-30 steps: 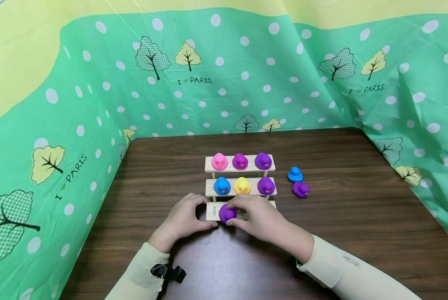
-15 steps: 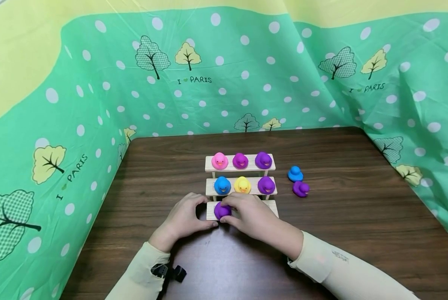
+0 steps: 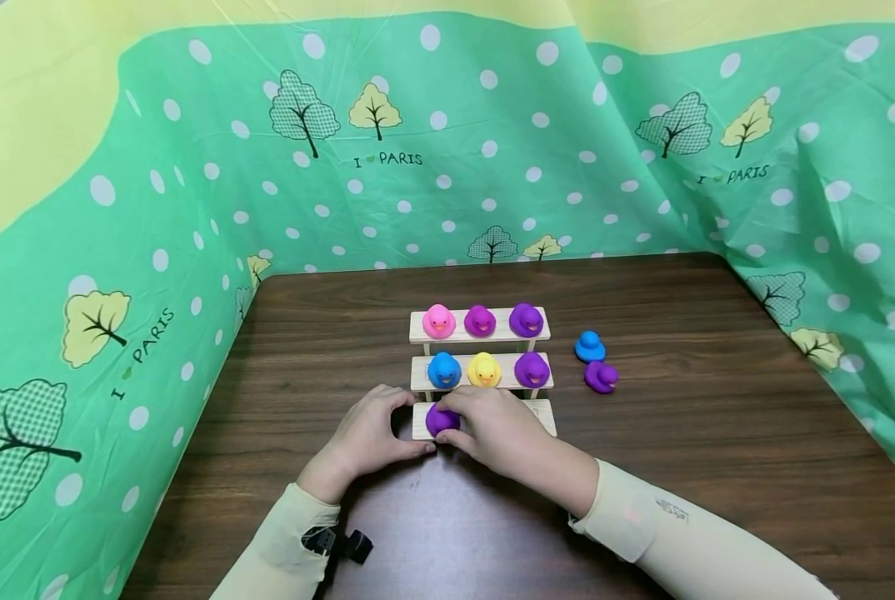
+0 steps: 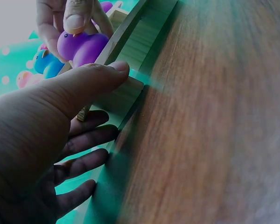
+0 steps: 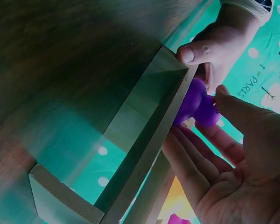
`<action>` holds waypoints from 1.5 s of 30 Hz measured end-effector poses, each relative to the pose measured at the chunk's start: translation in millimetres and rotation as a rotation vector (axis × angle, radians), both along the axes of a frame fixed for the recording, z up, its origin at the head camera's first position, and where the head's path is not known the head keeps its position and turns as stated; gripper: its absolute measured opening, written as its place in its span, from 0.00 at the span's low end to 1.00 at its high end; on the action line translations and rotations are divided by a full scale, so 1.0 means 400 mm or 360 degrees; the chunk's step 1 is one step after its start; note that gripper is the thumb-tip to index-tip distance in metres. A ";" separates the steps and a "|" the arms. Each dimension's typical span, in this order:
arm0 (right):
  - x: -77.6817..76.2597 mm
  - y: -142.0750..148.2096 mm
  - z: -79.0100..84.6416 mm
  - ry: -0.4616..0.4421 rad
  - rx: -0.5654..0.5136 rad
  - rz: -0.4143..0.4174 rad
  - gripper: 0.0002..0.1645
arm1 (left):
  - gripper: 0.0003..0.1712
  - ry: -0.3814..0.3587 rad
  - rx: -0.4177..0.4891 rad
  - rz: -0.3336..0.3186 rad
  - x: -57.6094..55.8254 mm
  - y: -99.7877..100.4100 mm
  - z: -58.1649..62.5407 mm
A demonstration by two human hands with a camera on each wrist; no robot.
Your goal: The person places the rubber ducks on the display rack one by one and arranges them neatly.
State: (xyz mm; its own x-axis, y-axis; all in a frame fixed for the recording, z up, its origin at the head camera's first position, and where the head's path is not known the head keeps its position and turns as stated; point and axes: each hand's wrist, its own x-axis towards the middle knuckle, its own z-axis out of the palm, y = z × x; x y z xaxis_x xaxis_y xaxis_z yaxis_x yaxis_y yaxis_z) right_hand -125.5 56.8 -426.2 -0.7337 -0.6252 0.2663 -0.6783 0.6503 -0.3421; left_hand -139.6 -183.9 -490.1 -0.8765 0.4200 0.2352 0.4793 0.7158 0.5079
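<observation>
Three low wooden shelves stand in rows, one behind another. My right hand [image 3: 500, 429] pinches a purple rubber duck [image 3: 441, 420] between thumb and fingers, at the left part of the front shelf [image 3: 543, 413]. In the right wrist view the base of the duck [image 5: 189, 105] is right at the shelf top. My left hand [image 3: 368, 429] holds the left end of that shelf, its thumb [image 4: 102, 74] along the front edge and its fingers spread behind. On the middle shelf [image 3: 422, 367] are a blue duck [image 3: 444, 371], a yellow duck [image 3: 485, 370] and a purple one.
The back shelf [image 3: 461, 327] bears a pink duck [image 3: 438, 321] and two purple ducks. To the right, a blue duck [image 3: 589, 347] and a purple duck [image 3: 601, 377] rest on the dark wooden table [image 3: 717, 417]. A green dotted cloth [image 3: 485, 125] hangs around the table.
My right hand has moved left along the front shelf with the purple duck, nearer its left end. My left hand has stayed at the shelf's end.
</observation>
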 end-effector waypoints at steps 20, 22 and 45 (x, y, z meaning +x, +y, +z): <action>0.042 0.122 0.025 -0.0145 -0.0120 -0.0026 0.23 | 0.34 -0.0027 0.0031 -0.0022 -0.001 0.004 0.009; 0.044 0.141 0.030 -0.0184 -0.0153 -0.0046 0.22 | 0.34 -0.0028 0.0030 -0.0022 -0.001 0.004 0.008; -0.003 0.424 0.009 -0.0122 -0.0323 -0.0544 0.10 | 0.34 0.0004 0.0002 0.0004 0.007 0.005 -0.003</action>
